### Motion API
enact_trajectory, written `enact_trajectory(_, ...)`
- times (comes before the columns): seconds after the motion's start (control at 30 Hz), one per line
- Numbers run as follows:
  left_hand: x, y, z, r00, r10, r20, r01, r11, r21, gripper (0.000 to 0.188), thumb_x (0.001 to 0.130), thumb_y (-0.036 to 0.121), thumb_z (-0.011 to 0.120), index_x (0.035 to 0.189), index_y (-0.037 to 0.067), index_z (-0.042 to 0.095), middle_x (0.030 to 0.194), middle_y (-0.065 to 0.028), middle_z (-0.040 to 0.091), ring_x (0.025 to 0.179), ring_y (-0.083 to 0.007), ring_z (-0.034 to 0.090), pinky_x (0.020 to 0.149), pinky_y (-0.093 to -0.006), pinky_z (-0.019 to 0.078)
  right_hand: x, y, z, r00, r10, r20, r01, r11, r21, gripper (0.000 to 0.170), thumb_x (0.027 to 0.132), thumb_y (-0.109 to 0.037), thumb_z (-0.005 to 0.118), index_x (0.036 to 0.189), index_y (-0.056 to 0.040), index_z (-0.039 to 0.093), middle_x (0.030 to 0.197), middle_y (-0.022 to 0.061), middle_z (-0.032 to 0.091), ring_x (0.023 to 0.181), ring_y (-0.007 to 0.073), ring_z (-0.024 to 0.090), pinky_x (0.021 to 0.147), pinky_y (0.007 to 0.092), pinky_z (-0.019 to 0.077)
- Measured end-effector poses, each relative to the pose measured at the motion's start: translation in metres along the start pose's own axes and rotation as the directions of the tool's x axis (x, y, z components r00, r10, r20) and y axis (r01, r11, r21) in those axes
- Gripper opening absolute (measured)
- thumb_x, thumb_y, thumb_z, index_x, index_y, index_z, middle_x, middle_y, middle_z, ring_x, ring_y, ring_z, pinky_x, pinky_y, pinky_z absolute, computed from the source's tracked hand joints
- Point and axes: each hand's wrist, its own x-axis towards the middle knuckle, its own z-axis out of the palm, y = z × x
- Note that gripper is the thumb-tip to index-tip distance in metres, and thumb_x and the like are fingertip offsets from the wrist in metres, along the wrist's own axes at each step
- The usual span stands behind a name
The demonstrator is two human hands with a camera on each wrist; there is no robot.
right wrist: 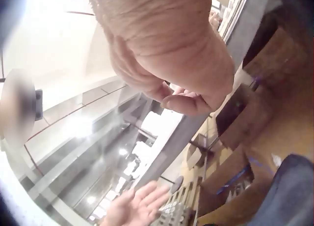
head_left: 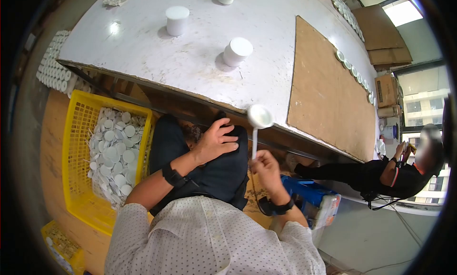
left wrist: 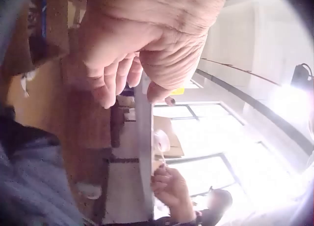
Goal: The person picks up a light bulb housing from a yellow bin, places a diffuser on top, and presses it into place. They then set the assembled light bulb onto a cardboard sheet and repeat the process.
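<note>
In the head view, my right hand (head_left: pixel 269 172) pinches the lower end of a thin white handle (head_left: pixel 254 144). A round, white, shallow cup (head_left: pixel 260 116) tops this handle near the table's front edge. Over my dark-trousered thigh, my left hand (head_left: pixel 215 142) holds nothing, with its fingers apart. The left wrist view shows my left hand (left wrist: pixel 142 39) close up and my right hand (left wrist: pixel 169 186) beyond, below the blurred cup (left wrist: pixel 161 140). In the right wrist view, my right hand (right wrist: pixel 171 54) has thumb and finger together; my left hand (right wrist: pixel 135 206) is palm up.
Three white containers, one at front (head_left: pixel 237 52), stand on the white table (head_left: pixel 138 51). A brown board (head_left: pixel 328 94) lies to their right. At left, a yellow basket (head_left: pixel 71 156) holds white discs (head_left: pixel 114 151). Another person (head_left: pixel 400 175) stands at right near a blue box (head_left: pixel 304 194).
</note>
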Motion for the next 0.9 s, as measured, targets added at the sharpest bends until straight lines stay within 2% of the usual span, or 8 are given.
enact_trajectory(0.1,0.009,0.003,0.006,0.992,0.119,-0.044,-0.122,0.990,-0.072,0.063,0.069,-0.002,0.068,0.121,0.000,0.032,0.106,-0.0117,0.050,0.094,-0.0180,0.055,0.079,-0.0294,0.0491,-0.011,0.013,0.031,0.982,-0.046,0.181,0.060,0.996,-0.072,0.009,0.081,-0.001,0.054,0.088,-0.0042,0.048,0.076,-0.0038,0.048,0.067,0.0029,0.043,0.058,0.0171,0.0366)
enact_trajectory(0.2,-0.004,0.010,0.003,0.981,0.106,-0.160,-0.120,0.989,-0.084,0.058,0.068,-0.003,0.069,0.116,0.000,0.036,0.098,-0.0096,0.054,0.084,-0.0146,0.058,0.067,-0.0259,0.0522,-0.009,0.010,0.040,0.964,-0.071,0.258,0.132,0.965,-0.226,0.011,0.080,-0.003,0.056,0.089,-0.0024,0.050,0.072,-0.0029,0.048,0.063,0.0036,0.044,0.055,0.0188,0.0379)
enact_trajectory(0.3,-0.019,0.005,-0.017,0.935,0.196,-0.297,-0.178,0.980,0.088,0.056,0.067,-0.004,0.069,0.114,0.000,0.038,0.093,-0.0086,0.055,0.074,-0.0127,0.059,0.056,-0.0237,0.0521,0.011,-0.024,0.040,0.922,-0.149,0.358,0.314,0.829,-0.462,0.014,0.076,-0.009,0.065,0.084,-0.0015,0.056,0.067,0.0000,0.053,0.061,0.0048,0.048,0.054,0.0209,0.0404)
enact_trajectory(0.37,-0.030,0.012,-0.027,0.930,0.111,-0.351,-0.125,0.992,-0.019,0.056,0.067,-0.005,0.069,0.113,0.000,0.039,0.093,-0.0082,0.056,0.074,-0.0128,0.059,0.058,-0.0246,0.0522,0.044,-0.048,0.040,0.960,-0.216,0.178,0.270,0.883,-0.383,0.015,0.076,-0.011,0.065,0.080,-0.0009,0.055,0.066,-0.0002,0.053,0.061,0.0057,0.048,0.053,0.0213,0.0410)
enact_trajectory(0.43,-0.033,0.004,-0.034,0.917,0.187,-0.353,-0.216,0.975,-0.043,0.054,0.066,-0.006,0.068,0.111,0.000,0.040,0.090,-0.0080,0.056,0.074,-0.0141,0.059,0.062,-0.0258,0.0524,0.091,-0.079,0.042,0.931,-0.351,-0.098,0.277,0.856,-0.436,0.013,0.079,-0.012,0.061,0.075,-0.0015,0.054,0.062,0.0008,0.053,0.058,0.0061,0.048,0.052,0.0213,0.0402)
enact_trajectory(0.53,-0.045,0.011,-0.030,0.936,0.132,-0.325,-0.125,0.991,0.040,0.048,0.067,-0.007,0.067,0.109,-0.001,0.043,0.091,-0.0080,0.057,0.079,-0.0149,0.060,0.068,-0.0269,0.0520,0.159,-0.126,0.046,0.906,-0.349,-0.239,0.236,0.887,-0.397,0.025,0.077,-0.025,0.064,0.073,-0.0038,0.050,0.060,0.0013,0.049,0.050,0.0072,0.045,0.045,0.0200,0.0359)
enact_trajectory(0.7,-0.055,-0.001,-0.041,0.922,0.162,-0.352,-0.158,0.987,0.042,0.054,0.067,-0.007,0.066,0.114,0.000,0.040,0.095,-0.0093,0.056,0.080,-0.0155,0.060,0.061,-0.0235,0.0507,0.220,-0.145,0.059,0.950,-0.218,-0.224,0.125,0.922,-0.365,0.037,0.073,-0.035,0.068,0.070,-0.0029,0.050,0.058,0.0017,0.046,0.047,0.0093,0.044,0.042,0.0211,0.0352)
enact_trajectory(0.9,-0.061,-0.010,-0.051,0.896,0.190,-0.402,-0.167,0.982,0.094,0.048,0.067,-0.001,0.069,0.108,-0.001,0.044,0.096,-0.0072,0.056,0.087,-0.0125,0.056,0.077,-0.0250,0.0477,0.227,-0.138,0.053,0.951,-0.211,-0.225,0.136,0.942,-0.307,0.033,0.076,-0.029,0.065,0.070,-0.0005,0.051,0.055,0.0032,0.048,0.045,0.0093,0.043,0.039,0.0216,0.0358)
